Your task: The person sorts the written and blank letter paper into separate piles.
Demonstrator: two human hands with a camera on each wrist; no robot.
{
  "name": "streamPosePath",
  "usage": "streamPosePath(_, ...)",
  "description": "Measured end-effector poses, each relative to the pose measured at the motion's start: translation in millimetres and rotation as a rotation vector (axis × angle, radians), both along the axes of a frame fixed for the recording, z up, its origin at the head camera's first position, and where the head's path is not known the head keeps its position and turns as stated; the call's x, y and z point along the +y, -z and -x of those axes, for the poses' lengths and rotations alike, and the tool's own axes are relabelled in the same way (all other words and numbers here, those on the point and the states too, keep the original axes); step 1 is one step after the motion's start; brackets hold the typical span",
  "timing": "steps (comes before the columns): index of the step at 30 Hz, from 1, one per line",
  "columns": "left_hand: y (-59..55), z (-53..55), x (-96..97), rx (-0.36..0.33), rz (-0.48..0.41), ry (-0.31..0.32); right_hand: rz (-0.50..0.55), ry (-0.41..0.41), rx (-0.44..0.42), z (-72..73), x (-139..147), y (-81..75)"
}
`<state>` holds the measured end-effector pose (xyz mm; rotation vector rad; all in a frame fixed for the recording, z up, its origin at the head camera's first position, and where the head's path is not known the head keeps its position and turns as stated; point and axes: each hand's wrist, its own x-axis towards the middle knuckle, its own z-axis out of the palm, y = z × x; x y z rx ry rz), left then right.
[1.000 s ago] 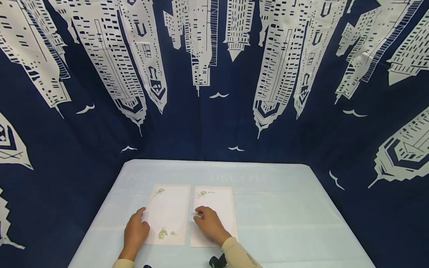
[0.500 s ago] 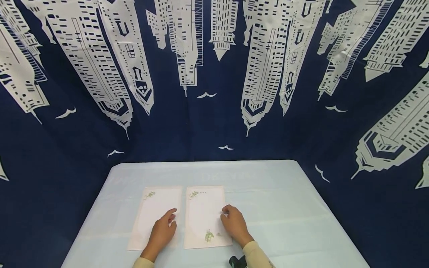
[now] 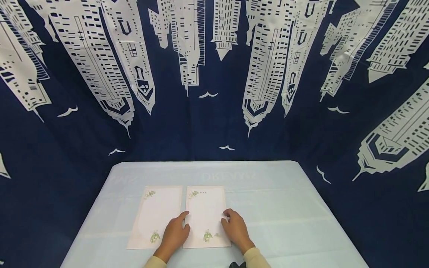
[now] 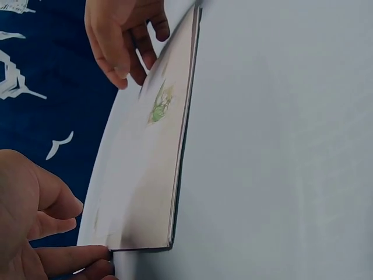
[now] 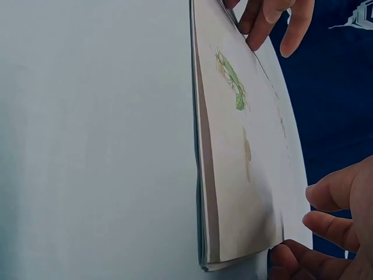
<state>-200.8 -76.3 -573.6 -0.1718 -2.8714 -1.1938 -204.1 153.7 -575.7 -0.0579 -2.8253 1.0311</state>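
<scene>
Left hand [image 3: 175, 233] and right hand [image 3: 236, 227] either side of plant-printed pad [image 3: 205, 217], fingers relaxed, slightly bent, touching its side edges; pad flat on pale table [image 3: 285, 216] between them (second pad [image 3: 156, 214] just beside it, to left).

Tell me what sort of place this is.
Probably a screened-off desk area: a pale table with dark blue, building-print fabric behind it and along its sides, and two leaf-decorated papers lying side by side on top.
</scene>
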Motion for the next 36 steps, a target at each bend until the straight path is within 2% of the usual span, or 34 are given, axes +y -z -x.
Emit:
streamPosePath(4,-0.5,-3.3,3.2,0.043,0.009,0.004,-0.037,-0.006,0.027,-5.0,-2,-3.0)
streamPosePath(9,4.0,-6.8,4.8,0.18,0.016,-0.005,-0.078,0.003,0.082,-6.5,-3,-4.8)
streamPosePath(11,5.8,-6.4,5.0,0.228,-0.008,-0.021,-0.04,0.021,0.104,-4.8,-3,-4.2)
streamPosePath(14,8.3,-5.2,4.9,0.263,-0.065,-0.051,0.049,0.05,0.14,-2.0,-2,-1.5)
streamPosePath(18,10.3,-4.4,6.2,0.274,-0.131,-0.069,0.195,0.073,0.13,0.6,4,1.9)
streamPosePath(23,10.3,-4.7,15.9,0.254,-0.23,-0.048,0.33,0.119,0.094,2.7,19,2.0)
streamPosePath(30,6.6,-2.1,46.5,0.243,-0.317,0.021,0.325,0.198,0.109,1.2,51,-7.2)
streamPosePath(36,6.8,-0.1,77.0,0.214,-0.344,0.054,0.316,0.247,0.1,-2.6,72,-14.6)
